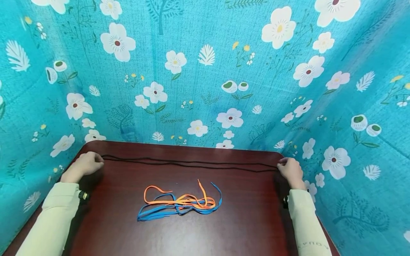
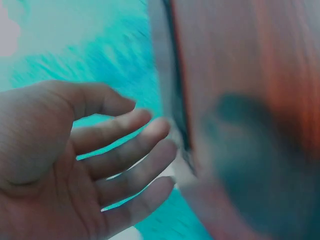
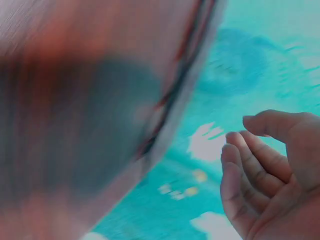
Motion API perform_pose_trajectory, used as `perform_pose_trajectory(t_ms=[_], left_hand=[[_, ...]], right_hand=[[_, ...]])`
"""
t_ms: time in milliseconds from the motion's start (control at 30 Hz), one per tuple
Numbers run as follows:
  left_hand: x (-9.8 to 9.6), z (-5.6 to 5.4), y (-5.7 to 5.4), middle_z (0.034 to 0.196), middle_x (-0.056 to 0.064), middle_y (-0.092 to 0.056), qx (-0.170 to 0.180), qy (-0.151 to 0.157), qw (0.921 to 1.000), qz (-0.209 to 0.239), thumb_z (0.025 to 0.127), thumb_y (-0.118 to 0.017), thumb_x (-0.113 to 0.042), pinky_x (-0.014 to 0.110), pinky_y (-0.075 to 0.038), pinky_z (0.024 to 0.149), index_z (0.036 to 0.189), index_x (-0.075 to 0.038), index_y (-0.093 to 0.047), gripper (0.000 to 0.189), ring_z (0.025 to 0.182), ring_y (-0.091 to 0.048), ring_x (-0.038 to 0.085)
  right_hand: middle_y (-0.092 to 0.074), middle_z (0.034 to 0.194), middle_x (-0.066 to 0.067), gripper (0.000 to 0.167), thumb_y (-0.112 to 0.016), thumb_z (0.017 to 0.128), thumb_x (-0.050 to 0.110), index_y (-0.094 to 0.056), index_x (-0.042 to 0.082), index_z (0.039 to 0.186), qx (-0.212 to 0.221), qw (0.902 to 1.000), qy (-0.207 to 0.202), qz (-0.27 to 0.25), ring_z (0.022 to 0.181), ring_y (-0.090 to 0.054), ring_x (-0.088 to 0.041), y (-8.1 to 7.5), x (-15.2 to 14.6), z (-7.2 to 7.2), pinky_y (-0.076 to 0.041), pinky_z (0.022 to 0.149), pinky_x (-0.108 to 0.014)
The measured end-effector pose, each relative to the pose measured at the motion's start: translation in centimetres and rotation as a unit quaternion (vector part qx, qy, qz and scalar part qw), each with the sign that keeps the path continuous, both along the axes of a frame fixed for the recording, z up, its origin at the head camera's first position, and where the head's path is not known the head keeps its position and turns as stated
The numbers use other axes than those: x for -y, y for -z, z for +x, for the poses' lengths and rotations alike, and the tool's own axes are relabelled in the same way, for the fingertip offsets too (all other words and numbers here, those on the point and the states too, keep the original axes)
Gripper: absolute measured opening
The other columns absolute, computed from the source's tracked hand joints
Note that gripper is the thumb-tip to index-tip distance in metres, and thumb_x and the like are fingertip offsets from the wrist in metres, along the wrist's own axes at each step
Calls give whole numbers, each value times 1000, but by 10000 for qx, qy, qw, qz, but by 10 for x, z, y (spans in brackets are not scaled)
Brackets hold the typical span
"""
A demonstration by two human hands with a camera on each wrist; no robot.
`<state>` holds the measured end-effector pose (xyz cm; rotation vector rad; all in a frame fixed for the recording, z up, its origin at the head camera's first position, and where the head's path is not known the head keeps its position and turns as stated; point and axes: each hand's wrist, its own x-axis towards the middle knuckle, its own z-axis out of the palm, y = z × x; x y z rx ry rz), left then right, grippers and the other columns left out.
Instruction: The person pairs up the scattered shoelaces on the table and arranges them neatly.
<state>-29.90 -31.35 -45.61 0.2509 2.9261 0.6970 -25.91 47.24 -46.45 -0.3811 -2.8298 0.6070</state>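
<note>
A black shoelace (image 1: 189, 164) lies stretched across the far part of the table in two near-parallel strands. At its left end is my left hand (image 1: 86, 166); in the left wrist view the left hand (image 2: 95, 155) has loosely bent, spread fingers with nothing between them. My right hand (image 1: 290, 172) is by the other end of the lace. Seen from the right wrist, the right hand (image 3: 270, 175) is relaxed, thumb apart from the fingers, holding nothing. Nearer to me, an orange shoelace (image 1: 189, 201) and a blue shoelace (image 1: 160, 212) lie loosely tangled.
The dark red-brown table (image 1: 198, 238) has a rounded far edge. A turquoise floral cloth (image 1: 192, 89) hangs behind it and along both sides, close to the hands. Both wrist views are blurred over the tabletop.
</note>
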Motion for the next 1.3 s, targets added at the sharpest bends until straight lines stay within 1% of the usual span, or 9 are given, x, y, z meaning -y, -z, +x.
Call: perform_pose_trajectory(t_ms=[167,267,433,567,733,900,967,1133,1300], left_hand=[[-43,12,-14,97,22,-71,-190,875,9958,188,94,-66,-11,53,-54,77,102,8,-71,22,88,-66,34],[-69,22,-17,98,18,-72,-255,1150,9926,297,94,-67,-12,52,-54,79,103,6,-72,20,90,-66,33],[-111,40,-10,93,9,-73,-239,1492,9876,429,92,-70,-8,46,-54,77,100,2,-74,13,87,-66,24],[-144,52,-2,90,2,-73,-13,1730,9829,633,90,-73,-5,38,-54,73,97,-2,-75,8,81,-63,15],[-180,66,1,85,-1,-71,225,1868,9792,753,88,-76,-3,30,-52,65,93,-4,-76,5,72,-57,10],[-206,75,3,84,-1,-69,396,2080,9742,778,86,-79,-3,30,-53,66,92,-5,-76,6,72,-58,9],[-213,78,4,82,-1,-69,453,2155,9727,729,84,-80,-3,31,-54,67,90,-5,-76,8,72,-59,9],[-224,80,8,78,-2,-67,683,2052,9748,540,79,-84,-1,32,-53,69,85,-8,-73,14,72,-58,9],[-230,80,9,79,-2,-65,746,1858,9788,431,75,-86,0,33,-53,72,85,-9,-71,20,75,-57,10]], right_hand=[[-72,100,-22,24,-65,97,20,-73,1,109,-139,9991,-407,-19,75,-65,-31,-16,36,1,-49,59,-46],[-74,102,-20,23,-66,97,21,-74,3,109,-168,9977,-654,0,79,-67,-31,-22,58,4,-51,64,-48],[-75,104,-15,23,-68,96,23,-75,7,111,-58,9947,-1025,55,85,-69,-32,-27,95,7,-52,71,-54],[-76,105,-12,21,-70,95,24,-76,10,109,2,9916,-1291,65,88,-70,-31,-30,121,12,-53,74,-54],[-76,101,-6,17,-72,95,24,-77,12,106,139,9863,-1642,-93,86,-69,-24,-33,158,21,-54,74,-49],[-74,92,0,15,-73,94,24,-77,13,103,480,9779,-1984,-458,80,-67,-14,-33,197,29,-55,74,-42],[-73,90,2,13,-73,94,24,-77,14,102,630,9735,-2114,-602,77,-65,-11,-32,211,32,-54,72,-38],[-71,88,4,12,-73,95,25,-77,15,101,1056,9593,-2482,-833,72,-62,-10,-27,243,41,-52,65,-32],[-71,90,4,16,-75,93,26,-77,13,102,1360,9467,-2863,-575,75,-62,-10,-21,271,47,-53,68,-33]])
